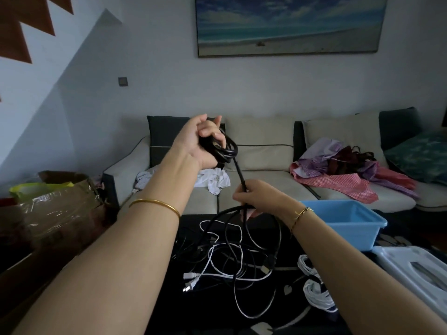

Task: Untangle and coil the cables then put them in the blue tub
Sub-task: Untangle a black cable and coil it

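My left hand [202, 141] is raised in front of the sofa and grips a small coil of black cable [227, 147]. A straight run of that cable drops to my right hand [256, 197], which pinches it lower down. Below my hands, a tangle of black and white cables [232, 257] lies on the dark table, with a white plug [189, 286] at its left side. Two coiled white cables [314, 288] rest to the right of the tangle. The blue tub [350, 223] stands at the right, beyond my right wrist.
A white lid or tray [416, 274] lies at the right edge near the tub. A cardboard box [55, 213] wrapped in tape stands at the left. Behind the table is a beige sofa [266, 151] with heaped clothes [346, 170] and a white cloth [212, 180].
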`<move>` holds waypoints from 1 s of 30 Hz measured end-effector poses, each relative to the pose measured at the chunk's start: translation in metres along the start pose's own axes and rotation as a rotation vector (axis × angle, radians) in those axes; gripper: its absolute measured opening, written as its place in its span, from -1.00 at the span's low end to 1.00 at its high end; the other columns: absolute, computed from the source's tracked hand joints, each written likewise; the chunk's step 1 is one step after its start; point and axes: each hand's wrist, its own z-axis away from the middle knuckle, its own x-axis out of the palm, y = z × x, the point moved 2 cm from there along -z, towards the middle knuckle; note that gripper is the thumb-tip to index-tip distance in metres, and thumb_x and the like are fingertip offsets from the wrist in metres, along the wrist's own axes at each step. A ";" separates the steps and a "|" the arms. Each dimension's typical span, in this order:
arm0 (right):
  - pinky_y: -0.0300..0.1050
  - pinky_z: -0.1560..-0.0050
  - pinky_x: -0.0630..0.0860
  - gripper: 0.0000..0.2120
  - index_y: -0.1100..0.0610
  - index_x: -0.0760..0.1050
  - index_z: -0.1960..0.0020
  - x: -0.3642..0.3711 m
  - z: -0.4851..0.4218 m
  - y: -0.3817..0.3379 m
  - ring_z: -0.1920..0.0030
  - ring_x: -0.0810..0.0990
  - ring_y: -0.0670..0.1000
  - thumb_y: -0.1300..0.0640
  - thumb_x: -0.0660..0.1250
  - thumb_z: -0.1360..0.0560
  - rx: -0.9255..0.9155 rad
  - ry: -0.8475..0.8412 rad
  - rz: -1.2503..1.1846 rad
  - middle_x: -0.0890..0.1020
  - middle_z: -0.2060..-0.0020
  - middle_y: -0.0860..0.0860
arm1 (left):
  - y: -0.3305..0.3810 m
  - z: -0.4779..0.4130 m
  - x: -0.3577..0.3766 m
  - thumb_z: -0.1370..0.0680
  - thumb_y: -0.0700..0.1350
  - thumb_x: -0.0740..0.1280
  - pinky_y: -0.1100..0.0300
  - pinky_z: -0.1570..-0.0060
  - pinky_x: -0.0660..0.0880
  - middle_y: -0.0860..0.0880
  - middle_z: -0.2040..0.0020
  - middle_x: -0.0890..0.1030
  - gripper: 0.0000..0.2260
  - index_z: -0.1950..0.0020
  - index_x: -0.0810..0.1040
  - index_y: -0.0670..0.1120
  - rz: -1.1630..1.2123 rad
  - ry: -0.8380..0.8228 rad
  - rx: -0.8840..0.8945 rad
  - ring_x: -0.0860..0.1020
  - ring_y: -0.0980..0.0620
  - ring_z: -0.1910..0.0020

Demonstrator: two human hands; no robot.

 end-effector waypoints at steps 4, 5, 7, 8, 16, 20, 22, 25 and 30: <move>-0.28 0.36 0.41 -0.94 0.18 0.50 0.14 -0.003 0.010 -0.018 0.32 0.54 -0.04 0.22 0.32 -0.40 -0.027 -0.075 0.398 0.59 0.26 0.06 | 0.000 -0.012 -0.002 -0.64 -0.03 0.17 0.37 0.53 0.33 0.10 0.58 0.29 -0.78 0.01 0.39 -0.19 -0.091 0.060 0.195 0.27 0.17 0.64; -0.22 0.30 0.42 -0.94 0.17 0.50 0.16 -0.003 0.013 -0.021 0.28 0.52 -0.01 0.19 0.33 -0.38 -0.040 -0.062 0.458 0.57 0.27 0.03 | 0.001 -0.013 -0.001 -0.65 -0.06 0.16 0.34 0.50 0.34 0.09 0.55 0.30 -0.83 0.05 0.35 -0.15 -0.142 0.056 0.231 0.28 0.16 0.62; -0.13 0.26 0.43 -0.93 0.14 0.47 0.20 -0.004 0.020 -0.028 0.27 0.49 0.00 0.17 0.36 -0.36 -0.066 -0.046 0.503 0.51 0.32 -0.02 | 0.001 -0.012 0.001 -0.64 -0.14 0.14 0.27 0.41 0.33 0.06 0.48 0.31 -0.79 0.20 0.28 -0.09 -0.206 0.033 0.273 0.29 0.13 0.59; -0.14 0.29 0.41 -0.91 0.13 0.46 0.23 -0.003 0.023 -0.031 0.30 0.46 -0.01 0.17 0.36 -0.36 -0.089 -0.046 0.507 0.48 0.35 -0.03 | 0.000 -0.012 0.001 -0.64 -0.17 0.14 0.26 0.37 0.31 0.05 0.46 0.32 -0.75 0.24 0.25 -0.07 -0.224 0.026 0.282 0.30 0.12 0.57; -0.13 0.33 0.32 -0.82 0.31 0.52 0.17 -0.016 0.039 -0.050 0.37 0.35 -0.01 0.18 0.35 -0.35 -0.184 0.131 0.360 0.44 0.38 0.03 | -0.015 -0.016 -0.017 -0.60 -0.26 0.18 0.15 0.35 0.31 0.02 0.50 0.36 -0.70 0.33 0.28 -0.09 -0.925 0.097 0.422 0.33 0.05 0.52; -0.10 0.28 0.39 -0.80 0.25 0.57 0.09 -0.024 0.036 -0.047 0.30 0.43 0.00 0.15 0.37 -0.35 -0.133 0.193 0.358 0.53 0.29 0.06 | -0.023 -0.013 -0.017 -0.57 -0.19 0.21 0.03 0.21 0.38 -0.06 0.43 0.42 -0.86 0.18 0.32 -0.13 -1.314 0.115 0.427 0.40 -0.06 0.39; -0.10 0.25 0.42 -0.82 0.18 0.58 0.08 -0.023 0.036 -0.044 0.25 0.50 0.02 0.13 0.37 -0.36 -0.105 0.211 0.360 0.58 0.24 0.04 | -0.028 -0.011 -0.013 -0.59 -0.12 0.19 0.01 0.14 0.46 -0.09 0.34 0.47 -0.85 -0.04 0.33 -0.19 -1.485 0.115 0.408 0.45 -0.04 0.36; -0.13 0.16 0.35 -0.83 0.10 0.58 0.05 -0.020 0.038 -0.044 0.08 0.54 0.05 0.09 0.36 -0.38 -0.084 0.260 0.507 0.58 0.17 -0.01 | -0.032 -0.009 -0.006 -0.61 -0.09 0.16 0.11 0.24 0.46 -0.13 0.22 0.52 -0.82 -0.07 0.28 -0.20 -1.751 0.108 0.373 0.50 0.01 0.36; -0.01 -0.09 0.30 -0.89 0.01 0.47 0.04 -0.017 0.043 -0.053 -0.16 0.40 0.08 0.01 0.26 -0.47 -0.118 0.345 0.821 0.39 0.12 -0.04 | -0.037 -0.010 0.001 -0.60 -0.09 0.16 0.14 0.35 0.32 -0.14 0.18 0.54 -0.85 0.03 0.25 -0.16 -2.067 0.151 0.405 0.55 -0.14 0.27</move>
